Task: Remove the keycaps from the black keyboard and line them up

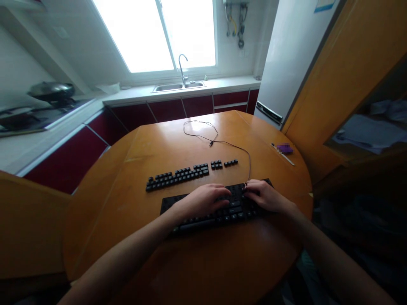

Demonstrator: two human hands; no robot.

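Note:
A black keyboard [193,228] lies near the front of the table, with many keycaps off its upper part. My left hand [203,200] rests over the keyboard's middle, its thumb and fingers apart and nothing seen between them. Over the right end, my right hand [262,194] is closed, with thumb and fingers pinched at a small dark thing too unclear to name. Behind the keyboard, loose black keycaps [178,177] stand in rows, with smaller groups of keycaps [216,164] to their right. A thin cable [249,159] runs from the keyboard's back edge.
The cable loops across the wooden table [152,148] to its plug [211,144]. At the right lie a purple item [285,148] and a thin white stick-like tool [288,159], apparently a brush. Beyond are a sink [168,87], a fridge [286,46] and a stove with a wok [52,90].

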